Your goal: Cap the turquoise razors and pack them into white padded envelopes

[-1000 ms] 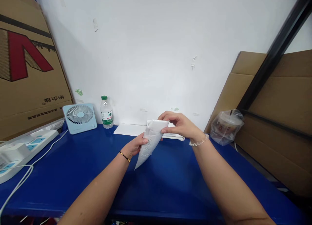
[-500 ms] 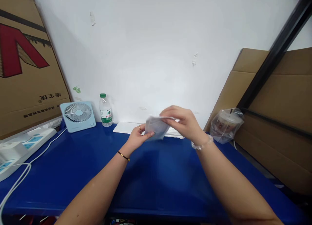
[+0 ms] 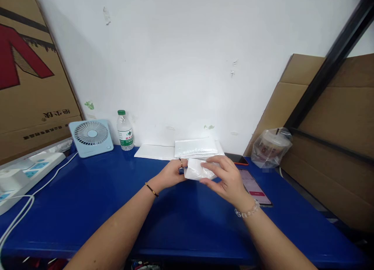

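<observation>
Above the middle of the blue table, a small white padded envelope point(image 3: 196, 170) is held between both hands, its near face creased and shiny. My left hand point(image 3: 172, 173) grips its left end, with some fingers hidden behind it. From the right, my right hand point(image 3: 224, 178) closes thumb and fingertips on the envelope's other side. Just behind, several flat white padded envelopes point(image 3: 195, 147) lie in a stack against the wall, beside another flat white piece point(image 3: 154, 152) to the left.
On the left are a light blue fan point(image 3: 92, 138), a water bottle point(image 3: 125, 131) and a power strip point(image 3: 37, 172) with cables. A lit phone point(image 3: 257, 190), a dark phone point(image 3: 237, 159) and a bagged drink cup point(image 3: 271, 147) are to the right. Cardboard point(image 3: 336, 145) flanks the table.
Both hands have come down and nearer with the envelope, which is now turned and bent. My right hand has lowered; the stack and both phones now show.
</observation>
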Available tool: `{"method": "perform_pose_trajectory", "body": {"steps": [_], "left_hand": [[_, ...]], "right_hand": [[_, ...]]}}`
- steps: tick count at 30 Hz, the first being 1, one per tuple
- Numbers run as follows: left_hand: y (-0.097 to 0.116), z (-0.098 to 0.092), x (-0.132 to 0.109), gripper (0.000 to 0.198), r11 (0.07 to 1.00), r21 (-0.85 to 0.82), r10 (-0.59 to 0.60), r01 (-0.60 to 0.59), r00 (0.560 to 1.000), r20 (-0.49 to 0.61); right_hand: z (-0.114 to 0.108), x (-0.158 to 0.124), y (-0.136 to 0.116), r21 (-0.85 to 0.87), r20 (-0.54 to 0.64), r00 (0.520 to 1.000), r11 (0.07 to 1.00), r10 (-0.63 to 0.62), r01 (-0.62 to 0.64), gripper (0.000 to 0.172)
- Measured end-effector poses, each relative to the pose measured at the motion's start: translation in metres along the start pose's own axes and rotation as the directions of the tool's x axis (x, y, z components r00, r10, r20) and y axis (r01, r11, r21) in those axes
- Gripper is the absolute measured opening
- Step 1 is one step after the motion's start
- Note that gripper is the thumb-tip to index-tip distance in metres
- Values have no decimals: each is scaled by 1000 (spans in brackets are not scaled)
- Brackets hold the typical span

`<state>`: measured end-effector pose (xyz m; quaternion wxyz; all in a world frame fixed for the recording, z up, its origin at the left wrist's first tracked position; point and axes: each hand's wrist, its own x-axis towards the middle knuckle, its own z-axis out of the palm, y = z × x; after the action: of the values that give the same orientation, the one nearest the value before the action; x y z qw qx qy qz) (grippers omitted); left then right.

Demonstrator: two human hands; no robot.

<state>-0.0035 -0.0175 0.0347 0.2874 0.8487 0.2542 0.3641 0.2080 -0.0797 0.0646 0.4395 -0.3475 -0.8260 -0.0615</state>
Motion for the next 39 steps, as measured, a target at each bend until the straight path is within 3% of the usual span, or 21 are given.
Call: {"method": "perform_pose_trajectory", "body": {"steps": [3, 6, 10, 12, 13, 15, 16, 17, 19, 20, 21, 22, 23, 26, 31, 35, 39], "left_hand": [[-2, -4, -2, 14, 999, 9, -33, 34, 999, -42], [-1, -6, -4, 16, 999, 14, -44, 45, 997, -70], [6, -5, -2, 17, 999, 20, -37, 40, 993, -110], [5, -7, 0, 24, 998, 42, -32, 41, 977, -210], [2, -9, 1, 29, 996, 60, -39, 59, 956, -292], [-10, -18, 1, 37, 987, 74, -86, 140, 868, -490], [-19, -23, 1, 38, 979, 47, -134, 199, 799, -587], [-29, -30, 0, 38, 967, -18, -201, 255, 712, -673], [-50, -44, -3, 43, 905, -279, -409, 322, 475, -779], [-60, -50, -5, 45, 823, -482, -563, 300, 319, -762], [-68, -56, -6, 45, 706, -666, -707, 241, 196, -679], [-75, -61, -7, 43, 628, -748, -777, 215, 142, -613], [-80, -65, -8, 39, 556, -811, -831, 184, 103, -546], [-87, -70, -8, 31, 439, -889, -898, 126, 56, -436], [-90, -74, -5, 22, 315, -949, -949, 20, -22, -316], [-89, -77, -5, 17, 262, -965, -965, -23, -30, -262], [-86, -75, 0, 21, 257, -964, -966, -60, -22, -256]], "right_hand": [[-7, 12, -7, -34, 96, 995, 999, 22, -19, 41], [-13, 22, -15, 13, 191, 979, 997, 73, -77, 35], [-21, 37, -16, -74, 310, 950, 995, -43, 70, 18], [-24, 51, -6, -92, 277, 960, 994, -31, 59, 20], [-24, 60, 3, -82, 220, 975, 997, 22, -4, 22], [-22, 78, 29, -19, 21, 983, 983, 182, -181, 30], [-19, 86, 46, 26, -64, 954, 956, 294, -293, 36], [-14, 92, 64, 92, -103, 906, 911, 411, -403, 39], [-3, 97, 102, 210, -148, 782, 791, 606, -574, 40], [5, 96, 120, 224, -139, 700, 711, 700, -666, 40], [12, 91, 137, 190, -121, 620, 631, 775, -752, 41], [19, 85, 151, 111, -99, 554, 562, 827, -819, 41], [25, 77, 162, 68, -86, 523, 529, 848, -846, 39], [39, 53, 184, -3, -74, 477, 478, 876, -878, 37], [43, 35, 191, -20, -24, 448, 447, 894, -894, 69], [35, 24, 185, 33, -36, 460, 461, 887, -887, 78], [30, -4, 177, 115, -76, 470, 476, 880, -872, 74]]}}
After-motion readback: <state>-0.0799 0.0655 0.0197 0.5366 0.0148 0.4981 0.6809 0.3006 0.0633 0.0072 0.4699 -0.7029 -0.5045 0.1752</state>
